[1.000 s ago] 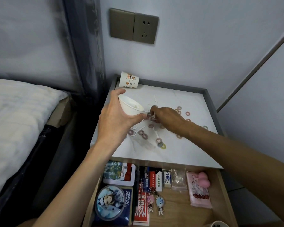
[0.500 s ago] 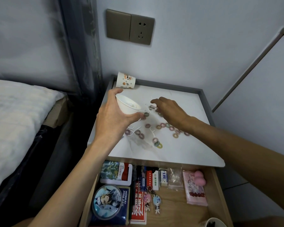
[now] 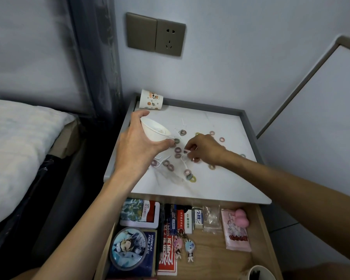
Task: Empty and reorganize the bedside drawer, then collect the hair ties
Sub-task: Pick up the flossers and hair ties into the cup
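Back from the paper cup [image 3: 154,131], my right hand [image 3: 204,150] now pinches one of the hair ties [image 3: 177,149] strewn across the counter [image 3: 220,184]; my left hand [image 3: 137,150] grips the tilted cup. These look light, soft and stretchy, best nipped by the rim.

Left hand [image 3: 137,150] grips white paper cup [image 3: 155,131], tilted; right hand [image 3: 204,150] pinches small coloured ring hair ties [image 3: 177,149] scattered on white marble-look tabletop [image 3: 220,184].

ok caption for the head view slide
Left hand holds a white cup while the right hand reaches among hair ties scattered on the bedside top.
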The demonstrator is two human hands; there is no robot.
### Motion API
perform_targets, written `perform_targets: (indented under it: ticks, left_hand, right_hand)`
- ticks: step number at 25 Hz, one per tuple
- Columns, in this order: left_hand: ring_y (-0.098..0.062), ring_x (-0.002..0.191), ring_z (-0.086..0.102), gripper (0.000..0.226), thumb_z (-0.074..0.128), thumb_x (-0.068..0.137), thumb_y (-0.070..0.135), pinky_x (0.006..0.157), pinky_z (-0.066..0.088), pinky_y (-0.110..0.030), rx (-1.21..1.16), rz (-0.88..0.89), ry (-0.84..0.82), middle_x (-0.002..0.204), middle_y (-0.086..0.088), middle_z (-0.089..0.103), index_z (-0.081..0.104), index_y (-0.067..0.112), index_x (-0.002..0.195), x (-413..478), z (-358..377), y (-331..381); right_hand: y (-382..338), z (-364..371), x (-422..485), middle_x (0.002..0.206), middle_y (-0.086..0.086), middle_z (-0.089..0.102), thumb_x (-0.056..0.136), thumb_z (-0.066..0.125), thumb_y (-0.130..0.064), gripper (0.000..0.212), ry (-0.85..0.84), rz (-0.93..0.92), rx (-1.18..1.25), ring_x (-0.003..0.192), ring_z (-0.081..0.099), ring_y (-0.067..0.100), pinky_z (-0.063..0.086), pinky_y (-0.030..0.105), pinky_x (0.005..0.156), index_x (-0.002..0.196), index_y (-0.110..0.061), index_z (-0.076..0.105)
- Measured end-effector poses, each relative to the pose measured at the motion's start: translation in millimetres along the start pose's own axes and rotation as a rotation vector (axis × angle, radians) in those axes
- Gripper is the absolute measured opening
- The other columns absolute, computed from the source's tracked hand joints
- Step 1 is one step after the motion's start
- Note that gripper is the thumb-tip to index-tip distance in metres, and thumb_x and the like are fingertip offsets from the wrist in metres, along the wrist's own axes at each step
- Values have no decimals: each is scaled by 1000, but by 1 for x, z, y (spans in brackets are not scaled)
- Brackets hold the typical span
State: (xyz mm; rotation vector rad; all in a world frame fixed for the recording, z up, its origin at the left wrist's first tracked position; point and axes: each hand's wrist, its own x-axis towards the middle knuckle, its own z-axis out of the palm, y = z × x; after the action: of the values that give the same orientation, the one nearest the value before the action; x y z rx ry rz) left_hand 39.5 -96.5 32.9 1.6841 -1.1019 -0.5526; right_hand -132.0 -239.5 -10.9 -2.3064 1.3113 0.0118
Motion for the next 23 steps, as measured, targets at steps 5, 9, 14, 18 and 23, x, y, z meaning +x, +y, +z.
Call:
perform_targets:
  ticks: [5,9,14,18,23]
  left_hand:
    - [-13,98,53,85,90,65,35,56,41,-6,3,10,-1,110,7,54,42,29,135,-3,0,2]
    - [-16,103,54,87,90,64,39,77,47,-23,28,11,4,113,6,56,42,29,135,-4,1,1]
    - [-16,101,55,86,90,64,38,61,44,-9,20,10,-2,115,4,58,42,28,135,-3,2,1]
    - [-15,98,53,86,90,65,37,51,41,-4,43,2,-5,113,5,55,41,27,136,-4,1,1]
    - [-13,93,50,87,89,67,35,47,42,-4,84,-21,-18,114,4,53,40,27,138,-4,-1,-2]
  right_hand:
    - [-4,29,-12,93,12,71,86,75,-22,20,49,121,-64,80,66,22,54,33,74,95,-4,71]
    - [-10,34,-14,72,11,64,83,76,-30,31,71,161,-154,72,64,30,47,33,62,72,-5,63]
    - [-17,39,-21,99,12,67,92,62,-9,5,135,74,-486,89,64,32,41,33,67,96,-7,63]
    - [-10,36,-20,104,16,65,91,55,2,10,99,-35,-581,92,64,34,41,34,66,96,-3,62]
    - [-5,-1,-19,89,13,70,99,54,-14,13,232,-48,-68,81,69,28,55,39,69,87,-10,59]
